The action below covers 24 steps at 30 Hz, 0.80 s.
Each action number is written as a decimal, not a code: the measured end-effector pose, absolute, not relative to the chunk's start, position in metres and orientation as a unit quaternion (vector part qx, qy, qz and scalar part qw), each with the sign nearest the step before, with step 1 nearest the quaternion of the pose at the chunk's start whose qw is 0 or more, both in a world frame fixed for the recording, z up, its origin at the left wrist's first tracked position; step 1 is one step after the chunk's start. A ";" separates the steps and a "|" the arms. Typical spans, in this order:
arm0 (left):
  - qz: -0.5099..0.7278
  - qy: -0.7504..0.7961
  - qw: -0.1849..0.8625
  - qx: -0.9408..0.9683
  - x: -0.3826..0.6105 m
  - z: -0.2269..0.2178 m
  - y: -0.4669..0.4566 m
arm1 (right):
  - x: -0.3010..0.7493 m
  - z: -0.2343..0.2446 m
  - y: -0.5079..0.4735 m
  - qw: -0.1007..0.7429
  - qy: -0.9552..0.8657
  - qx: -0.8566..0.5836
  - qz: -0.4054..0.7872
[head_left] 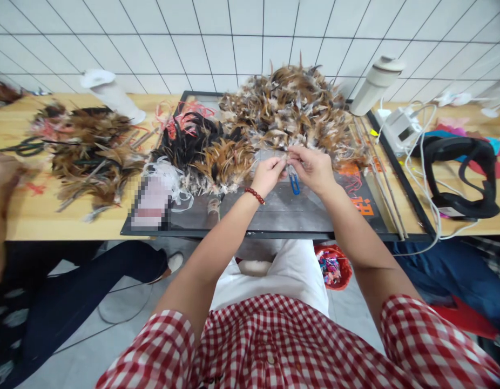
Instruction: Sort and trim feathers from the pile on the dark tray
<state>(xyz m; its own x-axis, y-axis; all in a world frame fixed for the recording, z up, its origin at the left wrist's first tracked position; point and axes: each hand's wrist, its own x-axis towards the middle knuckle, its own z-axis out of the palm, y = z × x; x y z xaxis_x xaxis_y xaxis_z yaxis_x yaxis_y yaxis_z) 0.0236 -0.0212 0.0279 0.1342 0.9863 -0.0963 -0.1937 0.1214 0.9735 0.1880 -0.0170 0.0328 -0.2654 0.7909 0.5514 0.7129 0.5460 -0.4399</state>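
My left hand (268, 174) and my right hand (312, 167) meet over a dark mat (315, 213), fingertips pinched together on a small feather at about the mat's middle. A red bead bracelet (255, 195) circles my left wrist. Blue-handled scissors (294, 182) hang or lie just under my right hand. A big heap of brown and white feathers (290, 108) lies right behind my hands. Darker and orange feathers (205, 151) lie to the left of them.
Another feather pile (92, 148) lies on the wooden table at left, near another person's hand (2, 175) and dark scissors (25, 146). White cones (375, 84) (112, 94), thin sticks (382, 178), a black strap device (460, 173), cables and a red bin (333, 267) below surround the mat.
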 end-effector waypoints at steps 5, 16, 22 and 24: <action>0.494 0.426 0.625 0.428 0.023 0.037 -0.024 | 0.189 0.021 -0.006 0.452 -0.764 -0.437 0.143; 0.428 0.335 0.728 0.418 0.017 0.041 -0.029 | 0.186 0.033 -0.004 0.469 -0.615 -0.384 0.505; 0.416 0.313 0.742 0.421 0.019 0.044 -0.030 | 0.178 0.041 -0.013 0.499 -0.589 -0.358 0.525; 0.422 0.319 0.736 0.423 0.020 0.044 -0.030 | 0.176 0.039 -0.012 0.512 -0.590 -0.362 0.508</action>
